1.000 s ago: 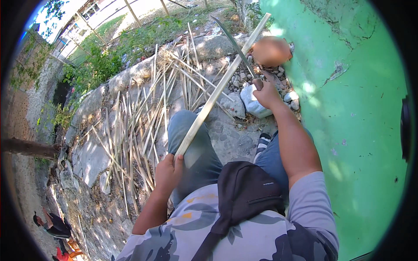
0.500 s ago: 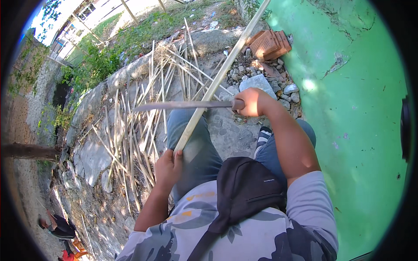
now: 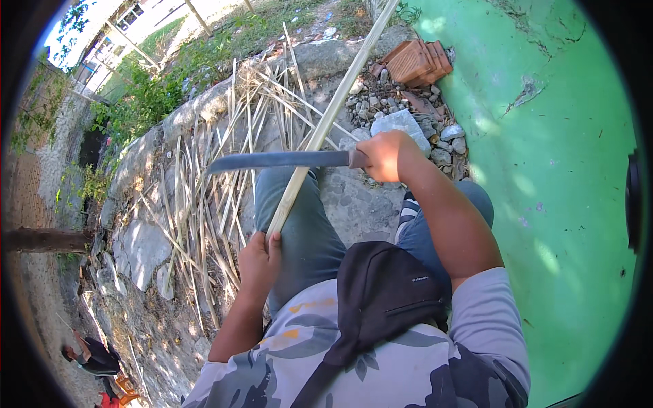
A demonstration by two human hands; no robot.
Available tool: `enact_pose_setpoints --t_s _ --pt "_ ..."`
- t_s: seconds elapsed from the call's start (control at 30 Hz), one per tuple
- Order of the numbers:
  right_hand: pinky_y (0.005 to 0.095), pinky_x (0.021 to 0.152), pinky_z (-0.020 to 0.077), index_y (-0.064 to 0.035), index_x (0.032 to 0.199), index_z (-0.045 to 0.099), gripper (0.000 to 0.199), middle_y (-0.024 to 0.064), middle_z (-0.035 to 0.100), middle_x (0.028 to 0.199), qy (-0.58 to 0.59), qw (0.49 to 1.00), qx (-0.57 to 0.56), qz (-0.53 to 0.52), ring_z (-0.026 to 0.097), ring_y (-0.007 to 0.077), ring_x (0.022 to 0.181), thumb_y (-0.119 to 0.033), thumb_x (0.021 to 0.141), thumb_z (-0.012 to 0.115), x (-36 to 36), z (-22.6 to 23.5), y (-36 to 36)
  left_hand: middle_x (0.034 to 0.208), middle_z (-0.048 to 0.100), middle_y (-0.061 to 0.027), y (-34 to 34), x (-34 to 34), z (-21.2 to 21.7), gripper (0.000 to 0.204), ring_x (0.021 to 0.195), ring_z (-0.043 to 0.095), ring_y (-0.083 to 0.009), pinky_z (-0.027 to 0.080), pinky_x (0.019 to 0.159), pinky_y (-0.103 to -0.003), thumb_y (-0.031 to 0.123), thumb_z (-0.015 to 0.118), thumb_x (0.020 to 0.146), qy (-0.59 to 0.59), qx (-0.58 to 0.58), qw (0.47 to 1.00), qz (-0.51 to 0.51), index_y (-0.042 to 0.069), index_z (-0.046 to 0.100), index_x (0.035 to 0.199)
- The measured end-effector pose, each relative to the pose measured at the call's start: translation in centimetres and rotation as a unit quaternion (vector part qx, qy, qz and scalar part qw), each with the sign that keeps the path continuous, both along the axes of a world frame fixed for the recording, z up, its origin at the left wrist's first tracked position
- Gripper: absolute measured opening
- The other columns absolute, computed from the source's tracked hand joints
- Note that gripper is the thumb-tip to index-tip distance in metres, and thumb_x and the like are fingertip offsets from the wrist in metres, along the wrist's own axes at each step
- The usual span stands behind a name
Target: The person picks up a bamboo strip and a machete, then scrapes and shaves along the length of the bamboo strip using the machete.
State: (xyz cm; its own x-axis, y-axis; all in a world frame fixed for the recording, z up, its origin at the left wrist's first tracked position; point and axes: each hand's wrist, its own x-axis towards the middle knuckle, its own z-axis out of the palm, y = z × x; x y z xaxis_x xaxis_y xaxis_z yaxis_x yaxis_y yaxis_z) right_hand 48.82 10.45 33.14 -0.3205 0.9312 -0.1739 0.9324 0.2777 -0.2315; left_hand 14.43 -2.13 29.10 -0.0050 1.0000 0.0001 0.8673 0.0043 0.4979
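Note:
My left hand [image 3: 260,264] is closed round the near end of a long pale wooden strip [image 3: 335,102], beside my left thigh. The strip slants up and away to the right, past the top of the view. In my right hand [image 3: 389,156] is the handle of a machete [image 3: 279,160]. Its long dark blade points left and lies across the strip above my left knee. Whether the edge touches the wood I cannot tell. Many similar thin strips [image 3: 224,197] lie in a loose heap on the stony ground beyond my left leg.
Stacked orange roof tiles [image 3: 416,62] stand at the far right by a green wall or floor surface [image 3: 551,204]. Rubble and a pale stone block [image 3: 403,128] lie before them. A low stone edge [image 3: 197,112] runs behind the heap. Another person [image 3: 95,357] is at the lower left.
The machete blade has turned, so more of its flat side shows. My right hand and the strip have shifted slightly left. My left hand keeps its hold.

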Motion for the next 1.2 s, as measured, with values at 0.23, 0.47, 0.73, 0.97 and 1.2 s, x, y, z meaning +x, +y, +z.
enact_pose_setpoints --t_s 0.23,0.47,0.73,0.97,1.2 --pt "0.0436 0.085 0.0541 -0.0055 0.110 0.072 0.036 0.0168 0.075 0.104 0.275 0.934 -0.071 -0.219 0.071 0.0365 0.096 -0.023 0.079 0.075 6.9 -5.6 3.3 0.065 0.059 -0.0239 0.4 0.1 -0.2 0.050 0.063 0.060 -0.0475 0.044 0.059 -0.053 0.046 0.057 0.102 -0.041 0.029 0.999 -0.012 0.001 0.057 0.080" --pt "0.0475 0.084 0.0539 -0.0069 0.103 0.071 0.026 0.0191 0.073 0.101 0.225 0.966 0.004 -0.129 0.069 0.0406 0.097 -0.026 0.085 0.068 2.7 -4.8 1.5 0.064 0.059 -0.0235 -0.6 -0.5 0.1 0.051 0.064 0.061 -0.0471 0.046 0.058 -0.052 0.047 0.059 0.101 -0.003 -0.007 1.000 -0.003 0.001 0.057 0.078" --pt "0.0475 0.068 0.0530 -0.0114 0.090 0.069 0.022 0.0145 0.071 0.078 0.094 0.995 0.011 0.031 0.069 0.0376 0.076 -0.033 0.085 0.070 0.7 -2.9 0.6 0.062 0.057 -0.0213 0.1 -0.2 0.4 0.052 0.059 0.058 -0.0448 0.045 0.057 -0.049 0.047 0.059 0.101 -0.022 0.006 0.999 -0.026 0.001 0.055 0.078" --pt "0.0442 0.073 0.0501 -0.0047 0.105 0.067 0.029 0.0136 0.069 0.084 0.212 0.969 -0.100 -0.078 0.062 0.0343 0.074 -0.026 0.086 0.072 3.8 -6.1 2.8 0.067 0.060 -0.0251 -0.2 -0.5 0.4 0.053 0.065 0.060 -0.0481 0.045 0.060 -0.052 0.050 0.058 0.101 -0.005 -0.024 1.000 -0.009 0.000 0.056 0.081" --pt "0.0453 0.085 0.0551 -0.0098 0.104 0.070 0.024 0.0143 0.074 0.099 0.057 0.994 -0.092 0.010 0.070 0.0366 0.100 -0.025 0.086 0.065 -1.4 -0.4 -0.3 0.066 0.058 -0.0250 -0.2 -0.2 0.1 0.051 0.066 0.060 -0.0482 0.045 0.060 -0.052 0.048 0.059 0.101 -0.018 -0.014 1.000 0.002 0.001 0.056 0.081"
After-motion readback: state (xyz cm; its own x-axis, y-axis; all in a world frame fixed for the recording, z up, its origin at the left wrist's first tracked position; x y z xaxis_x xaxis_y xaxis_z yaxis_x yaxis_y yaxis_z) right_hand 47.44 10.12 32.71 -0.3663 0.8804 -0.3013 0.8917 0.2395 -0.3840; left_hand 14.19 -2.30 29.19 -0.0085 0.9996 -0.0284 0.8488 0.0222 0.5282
